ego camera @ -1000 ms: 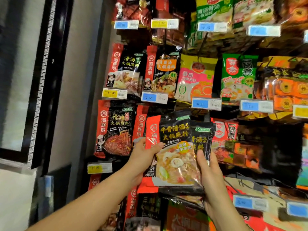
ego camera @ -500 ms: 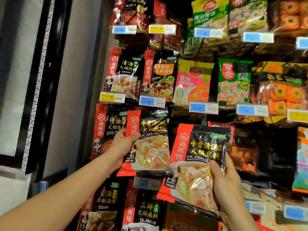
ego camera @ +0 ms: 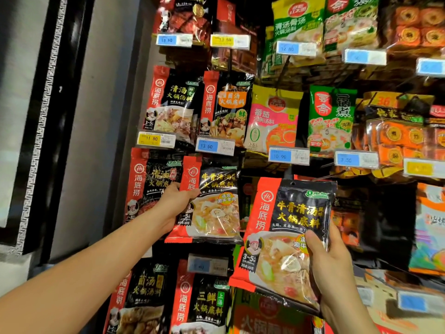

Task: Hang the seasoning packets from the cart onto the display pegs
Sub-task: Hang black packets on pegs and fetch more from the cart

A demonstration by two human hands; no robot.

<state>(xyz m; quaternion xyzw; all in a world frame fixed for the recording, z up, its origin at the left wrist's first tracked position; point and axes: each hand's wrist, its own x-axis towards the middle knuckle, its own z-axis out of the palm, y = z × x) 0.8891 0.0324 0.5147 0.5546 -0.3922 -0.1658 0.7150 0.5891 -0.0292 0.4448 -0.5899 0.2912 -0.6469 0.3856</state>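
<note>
Two identical red-and-black soup base packets are in my hands in front of the peg display. My left hand (ego camera: 174,204) grips the left edge of one packet (ego camera: 212,201), held up against the display's second column, just under the 13.50 price tag (ego camera: 215,146). My right hand (ego camera: 332,259) grips the right side of the other packet (ego camera: 286,239), tilted and held clear of the display, its hang hole visible at the top. The cart is out of view.
Rows of hanging packets fill the display: black-and-red ones (ego camera: 149,186) on the left, a yellow-pink one (ego camera: 272,119) and a green one (ego camera: 331,119) in the middle, orange boxes (ego camera: 397,138) on the right. A grey wall with a black frame (ego camera: 57,116) borders the left.
The two packets, held together a second ago, have been split. My left hand carried one up and left to the display; my right hand drew the other down and right.
</note>
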